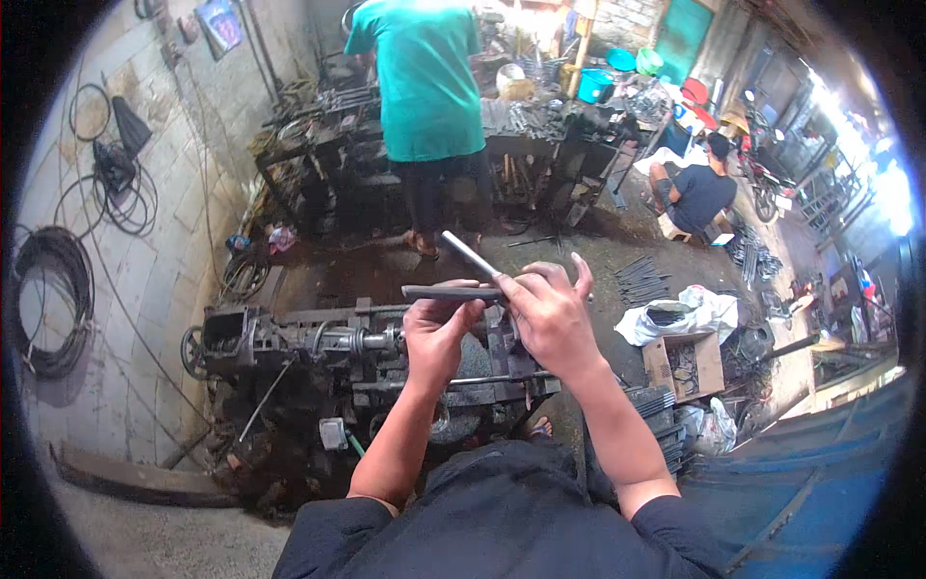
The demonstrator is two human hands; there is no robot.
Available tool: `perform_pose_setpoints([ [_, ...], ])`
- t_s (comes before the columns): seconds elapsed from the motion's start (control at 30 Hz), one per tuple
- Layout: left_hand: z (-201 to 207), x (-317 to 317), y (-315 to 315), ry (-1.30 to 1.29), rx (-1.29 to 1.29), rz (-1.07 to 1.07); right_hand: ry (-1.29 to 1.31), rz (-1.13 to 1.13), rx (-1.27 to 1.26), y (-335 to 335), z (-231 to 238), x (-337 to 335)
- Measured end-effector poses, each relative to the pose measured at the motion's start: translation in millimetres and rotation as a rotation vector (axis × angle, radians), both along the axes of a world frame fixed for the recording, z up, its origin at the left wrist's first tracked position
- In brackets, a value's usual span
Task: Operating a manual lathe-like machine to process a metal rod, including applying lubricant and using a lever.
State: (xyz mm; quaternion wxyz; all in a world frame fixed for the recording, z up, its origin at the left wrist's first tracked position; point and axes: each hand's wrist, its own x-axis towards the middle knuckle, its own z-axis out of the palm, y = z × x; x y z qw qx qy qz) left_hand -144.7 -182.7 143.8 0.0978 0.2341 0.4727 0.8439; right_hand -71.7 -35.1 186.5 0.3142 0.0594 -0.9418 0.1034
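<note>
Above the lathe [338,340], my left hand [434,338] is closed on a dark flat metal bar [444,291], which lies nearly level with its tapered end to the left. My right hand [552,314] grips a pale, straight rod [467,252] that slants up and to the left over the bar. The fingers of that hand also meet the bar's right end, and one finger sticks up. Its other end is hidden behind my right hand.
A person in a green shirt [429,82] stands at a cluttered workbench [521,145] ahead. Another person [704,193] sits low at the right. Beside me at the right are a cardboard box [709,362], white sacks [709,314] and stacked dark bars [641,280]. Coiled hose [29,299] hangs left.
</note>
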Motion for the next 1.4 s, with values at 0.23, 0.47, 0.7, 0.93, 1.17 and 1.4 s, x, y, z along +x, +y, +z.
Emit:
perform_pose_setpoints([
  [0.23, 25, 4, 29, 0.06, -0.054, -0.065, 0.202, -0.06, 0.044, 24, 8, 21],
  [0.47, 25, 34, 29, -0.242, 0.195, 0.002, 0.371, 0.241, -1.647, -31, -39, 25],
  [0.7, 38, 40, 15, -0.293, 0.576, -0.323, 0.505, 0.38, -1.865, -22, 20, 34],
  [0.93, 92, 27, -4, -0.314, 1.008, -0.291, 0.53, 0.45, -1.967, -32, 14, 39],
  [1.17, 96, 34, 0, -0.267, 0.964, -0.089, 0.494, 0.414, -2.088, -48, 1, 34],
  [1.4, 82, 33, 18, -0.277, 0.881, -0.05, 0.406, 0.398, -2.065, -35, -10, 39],
])
